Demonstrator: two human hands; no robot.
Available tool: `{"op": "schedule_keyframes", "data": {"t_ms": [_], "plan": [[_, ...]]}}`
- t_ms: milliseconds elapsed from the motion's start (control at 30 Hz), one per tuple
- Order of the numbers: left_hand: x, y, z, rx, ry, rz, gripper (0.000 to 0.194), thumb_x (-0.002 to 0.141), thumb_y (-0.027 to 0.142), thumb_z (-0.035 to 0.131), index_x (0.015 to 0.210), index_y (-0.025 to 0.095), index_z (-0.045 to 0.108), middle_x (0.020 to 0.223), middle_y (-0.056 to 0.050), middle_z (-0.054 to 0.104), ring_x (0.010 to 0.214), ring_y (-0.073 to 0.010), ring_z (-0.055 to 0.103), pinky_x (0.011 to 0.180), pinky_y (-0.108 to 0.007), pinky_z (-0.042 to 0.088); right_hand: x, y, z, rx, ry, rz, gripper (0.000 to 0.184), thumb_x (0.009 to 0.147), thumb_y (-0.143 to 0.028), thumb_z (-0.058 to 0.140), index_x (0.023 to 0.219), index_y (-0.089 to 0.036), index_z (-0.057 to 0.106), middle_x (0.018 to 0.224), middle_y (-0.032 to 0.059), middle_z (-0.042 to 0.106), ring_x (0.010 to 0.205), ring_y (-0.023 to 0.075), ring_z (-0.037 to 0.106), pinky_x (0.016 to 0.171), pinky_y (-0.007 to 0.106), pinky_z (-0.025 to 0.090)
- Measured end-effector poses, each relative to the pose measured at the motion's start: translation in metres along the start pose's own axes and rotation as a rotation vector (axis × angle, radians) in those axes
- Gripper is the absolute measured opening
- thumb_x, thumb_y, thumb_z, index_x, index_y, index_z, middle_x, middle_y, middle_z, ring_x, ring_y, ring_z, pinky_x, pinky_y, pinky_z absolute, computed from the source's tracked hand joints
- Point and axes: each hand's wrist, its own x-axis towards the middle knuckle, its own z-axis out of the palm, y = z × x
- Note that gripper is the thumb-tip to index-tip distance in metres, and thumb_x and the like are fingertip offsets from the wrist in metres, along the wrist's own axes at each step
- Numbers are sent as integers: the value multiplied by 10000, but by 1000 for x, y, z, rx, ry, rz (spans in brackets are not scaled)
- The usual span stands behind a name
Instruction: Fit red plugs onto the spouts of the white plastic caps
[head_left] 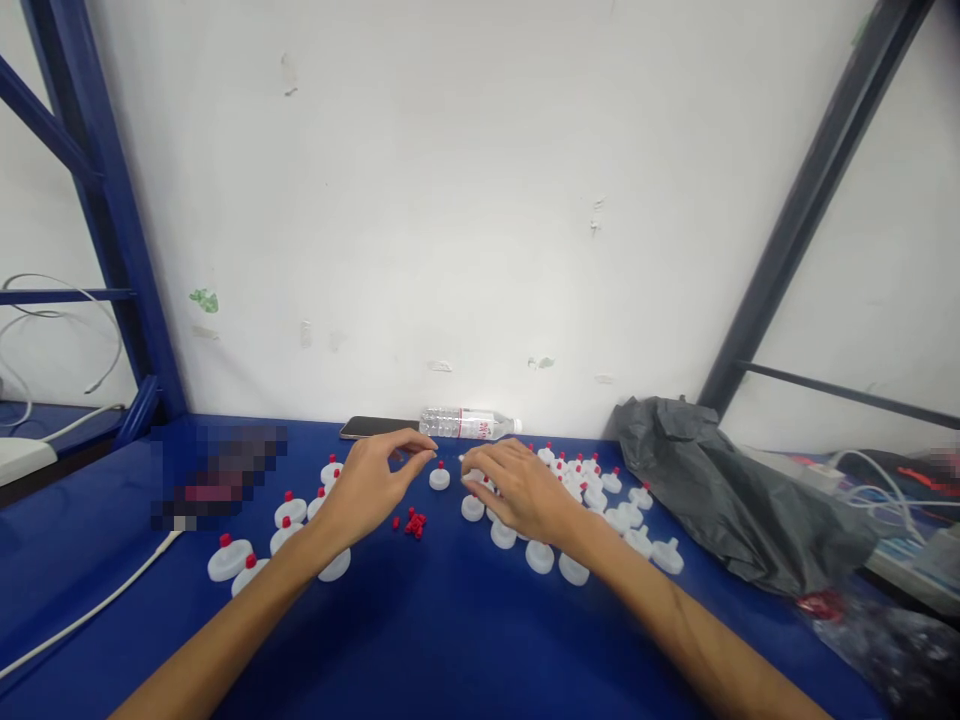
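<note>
My left hand (377,478) hovers over the blue table, its thumb and fingertips slightly apart with nothing visible between them. Just right of its fingertips stands a white round cap with a red tip (439,477). My right hand (517,485) is curved above the group of white caps on the right, fingers bent and thumb apart from them; white plastic shows under its fingertips. Between the hands lies a small pile of red tips (415,522), with one loose red tip (396,523) beside it. Some white caps (472,508) under the right hand are partly hidden.
More red-tipped caps (230,557) stand at the left, partly behind my forearm. Along the wall lie a phone (379,428) and a clear plastic bottle (469,424). A grey plastic bag (739,490) covers the right side. A white cable (97,610) crosses the left edge.
</note>
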Motion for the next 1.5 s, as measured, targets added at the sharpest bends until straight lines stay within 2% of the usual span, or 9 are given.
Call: {"op": "schedule_keyframes", "data": {"t_ms": [167,433,667,733,867,1000,1133,1267,1500], "plan": [[-1,0,7,-286,-87,-60,270,860,442,631,925,204,741,958,-48,778,913,-232,702,850,-341,534,2,-13,-1,37,0,-15,85,982,-244,555,1057,-206,546,981,40,710,891,193,650,865,358,437],[-2,-3,12,-423,-178,-94,252,829,416,685,910,192,766,923,-59,783,897,-232,711,837,-334,532,1,-13,0,27,33,-36,23,988,-231,534,988,-208,539,933,34,712,875,182,653,834,345,424],[-2,-4,8,-607,-211,-199,287,760,412,772,924,177,784,959,-80,787,966,-251,698,892,-352,519,2,-16,-6,46,153,-94,59,989,-214,537,930,-218,541,1012,44,740,946,176,676,826,338,454],[-4,-2,7,-726,-216,-252,353,751,378,786,1065,219,753,1091,-76,760,1047,-247,677,930,-355,508,2,-18,-7,47,221,-120,62,987,-201,537,932,-222,557,1040,45,742,976,171,676,843,338,472],[-7,8,5,-1058,-416,-317,597,761,299,734,1340,293,589,1293,-87,673,1183,-276,625,1020,-432,479,3,-24,-5,31,328,-193,84,971,-151,551,951,-224,589,1131,51,741,1108,184,651,904,353,489],[-11,18,7,-1150,-617,-278,398,760,286,651,1145,210,721,1092,-95,733,1090,-286,649,1005,-432,473,3,-30,-1,-5,386,-219,101,953,-147,581,947,-240,618,1134,9,753,1099,184,648,905,365,486],[-13,18,12,-1001,-489,-288,304,723,272,665,1003,193,753,906,-60,732,921,-241,655,875,-357,498,2,-32,2,-10,347,-193,130,958,-154,567,989,-250,649,1135,7,751,1098,172,639,921,362,489],[-13,13,15,-912,-403,-308,334,721,296,667,1026,185,748,883,-63,734,878,-236,659,778,-327,507,1,-31,5,14,248,-161,162,942,-231,610,1099,-234,647,1186,46,725,1173,198,603,965,383,489],[-7,6,14,-886,-401,-229,326,845,417,617,1029,178,739,979,-81,748,955,-244,667,886,-362,500,3,-31,-2,81,182,-118,321,973,-271,546,1285,-207,587,1315,77,660,1211,227,573,1003,423,472]]}}
